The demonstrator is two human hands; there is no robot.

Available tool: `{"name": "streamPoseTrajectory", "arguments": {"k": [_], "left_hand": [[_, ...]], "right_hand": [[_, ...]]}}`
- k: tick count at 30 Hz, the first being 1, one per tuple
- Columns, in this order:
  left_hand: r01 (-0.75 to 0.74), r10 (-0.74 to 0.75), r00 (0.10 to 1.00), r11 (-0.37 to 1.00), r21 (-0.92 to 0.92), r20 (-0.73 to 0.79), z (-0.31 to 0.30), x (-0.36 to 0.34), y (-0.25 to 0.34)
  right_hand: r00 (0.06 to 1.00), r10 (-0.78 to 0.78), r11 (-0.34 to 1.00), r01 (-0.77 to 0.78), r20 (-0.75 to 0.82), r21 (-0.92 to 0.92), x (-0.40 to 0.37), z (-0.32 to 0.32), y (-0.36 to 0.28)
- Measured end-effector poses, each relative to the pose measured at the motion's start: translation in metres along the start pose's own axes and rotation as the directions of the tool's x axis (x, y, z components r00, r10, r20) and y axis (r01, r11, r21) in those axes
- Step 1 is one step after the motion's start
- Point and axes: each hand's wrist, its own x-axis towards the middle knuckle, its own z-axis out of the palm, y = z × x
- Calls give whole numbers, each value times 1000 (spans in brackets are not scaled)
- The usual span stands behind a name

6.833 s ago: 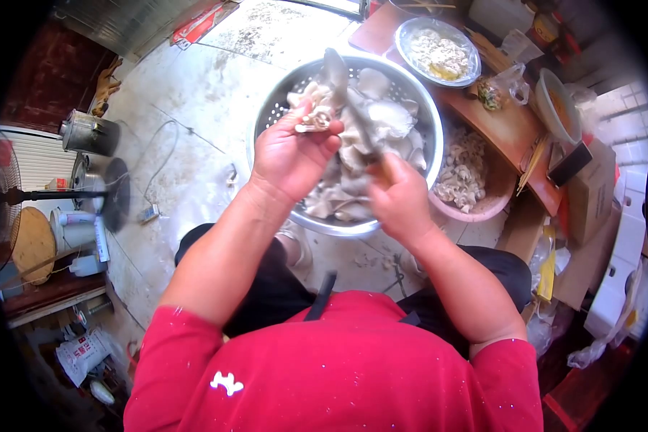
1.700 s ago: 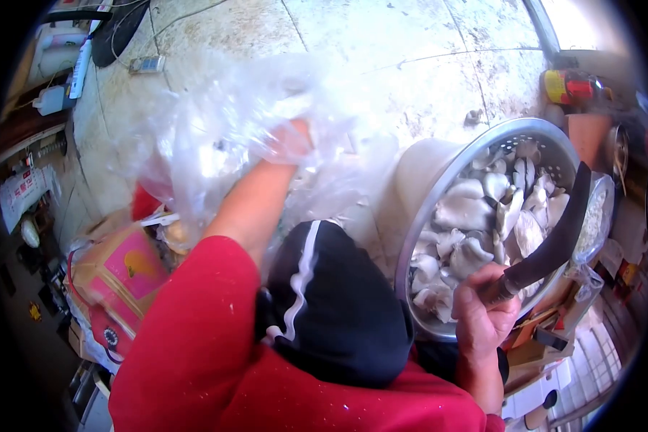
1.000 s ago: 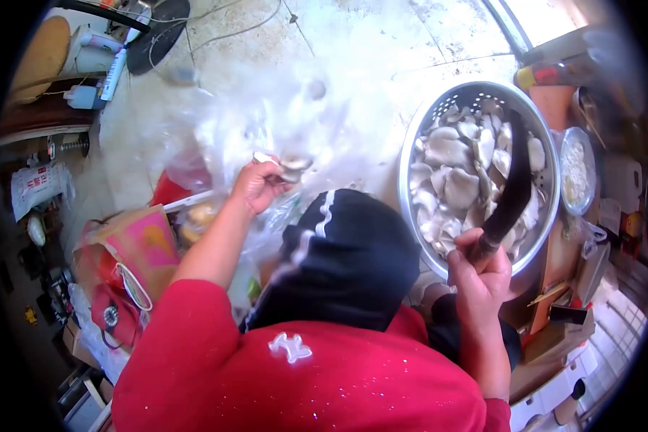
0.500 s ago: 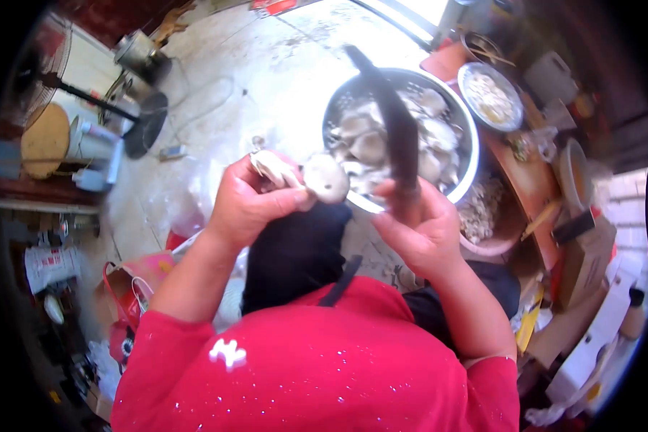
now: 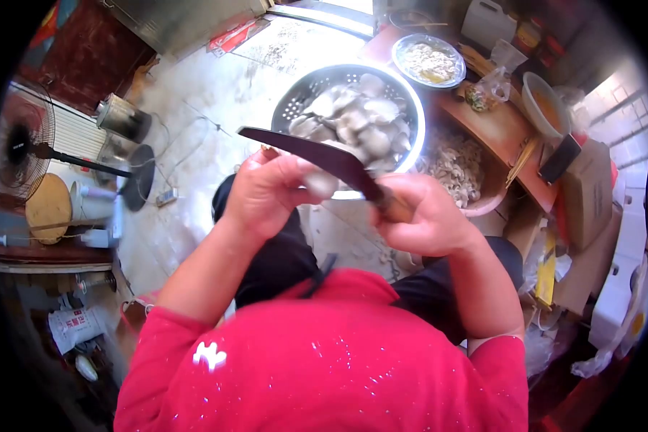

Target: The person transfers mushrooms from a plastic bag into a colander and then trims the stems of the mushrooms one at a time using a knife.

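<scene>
My left hand (image 5: pixel 266 191) is closed around an oyster mushroom (image 5: pixel 322 185), its pale cap poking out past the thumb and fingertips. In my right hand (image 5: pixel 428 219) is a knife (image 5: pixel 309 153), gripped by its wooden handle. The dark blade points left, passing just above the mushroom and over the back of my left fingers. Beyond both hands stands a metal colander (image 5: pixel 289 109) heaped with grey oyster mushrooms (image 5: pixel 367 119). A pink basin (image 5: pixel 491 205) of smaller mushroom pieces (image 5: pixel 453 169) sits to the right, past my right hand.
A low wooden table (image 5: pixel 475 129) at the right bears a plastic-covered plate of food (image 5: pixel 428 61), a bowl (image 5: pixel 543 101) and a dark phone-like slab (image 5: pixel 556 158). A cardboard box (image 5: pixel 589 194) stands beside it. At the left is a standing fan (image 5: pixel 21 147).
The view has shifted, so the colander appears further left. The knife has swung from nearly upright down to the left, with its blade now across the mushroom and left hand.
</scene>
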Motion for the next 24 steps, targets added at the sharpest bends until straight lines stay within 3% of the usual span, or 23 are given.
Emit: {"name": "streamPoseTrajectory", "arguments": {"k": [1,3,4,5,7,11,13,18,21,24], "left_hand": [[2,-2,1000,1000,6,4,-2,3,-2],[126,-116,991,974,-186,63,-2,10,-3],[158,-133,983,963,-216,130,-3,14,-5],[163,-136,981,964,-212,136,0,16,-5],[188,-150,977,942,-279,152,12,19,-9],[226,-210,973,953,-201,96,28,26,-12],[248,-233,967,951,-184,101,32,31,-16],[153,-161,983,984,93,85,47,41,-13],[117,-128,990,979,164,56,50,52,-11],[208,-225,970,965,161,94,44,67,-6]], "right_hand": [[1000,-3,1000,3,-7,0,-2,-2,0],[969,191,981,-182,-159,68,-4,-5,-3],[925,302,937,-242,-233,253,-3,-3,-5],[899,338,918,-250,-278,308,-1,-5,-5],[882,336,896,-191,-330,402,0,-9,2],[828,315,905,-116,-463,409,6,-3,9],[828,96,988,-13,-553,152,6,-2,14],[751,137,987,-51,-646,149,5,-10,26],[731,163,987,-116,-663,115,4,-18,32],[709,84,996,-32,-700,87,8,-21,49]]}}
